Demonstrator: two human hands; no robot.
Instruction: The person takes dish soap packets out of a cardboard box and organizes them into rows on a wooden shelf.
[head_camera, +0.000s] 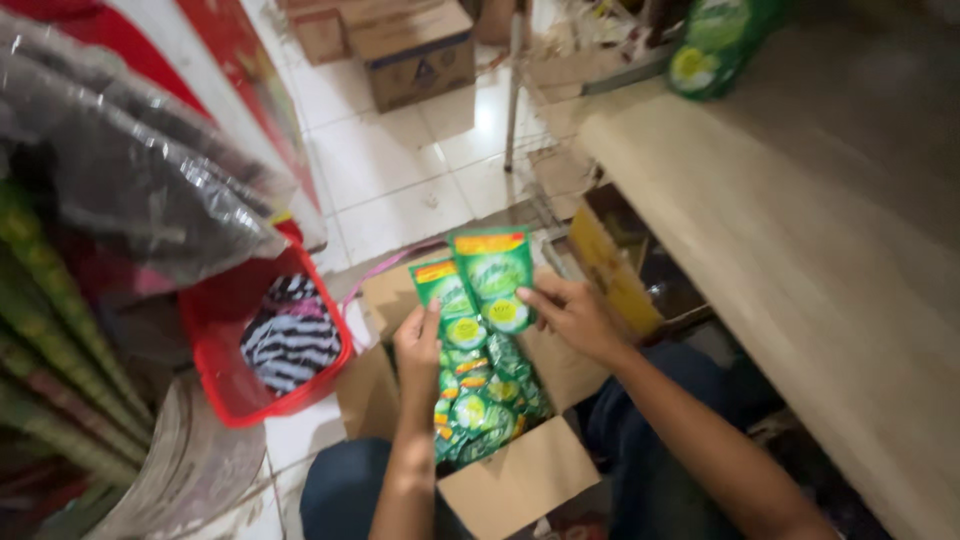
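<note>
Red basket (215, 330) of striped cloth (290, 340), wooden shelf (800, 250), distant carton (415, 55)

Two hands (418, 350), three lifted green pouches (495, 275), one open carton (520, 480).

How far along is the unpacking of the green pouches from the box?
Done: one green pouch already stands on the wooden shelf. In hand: the left hand and right hand each lift a pouch, left pouch, right pouch, above the open box. Left: many pouches fill the box.
</note>
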